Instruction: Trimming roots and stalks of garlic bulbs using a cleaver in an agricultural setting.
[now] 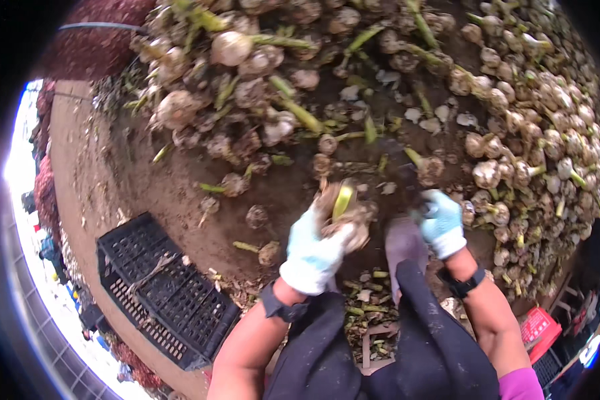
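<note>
My left hand (311, 257), in a pale blue and white work glove, is closed around a garlic bulb (353, 223) with a cut green stem (342, 202) standing up from it. Loose dry skin makes its outline hard to follow. To the right, my right hand (441, 220), gloved alike, has its fingers curled round something dark, which blur hides. A single garlic bulb with a short stem (431, 171) lies on the soil just beyond that hand. Below my left hand's fingers, another small garlic bulb (269, 253) rests on the ground.
Uncut garlic (247, 60) lies heaped ahead, and a large pile of garlic bulbs (553, 147) spreads along the right. A black plastic crate (160, 287) stands at left. Stem trimmings (367, 307) litter the ground between my legs. A red container (539, 330) sits at lower right.
</note>
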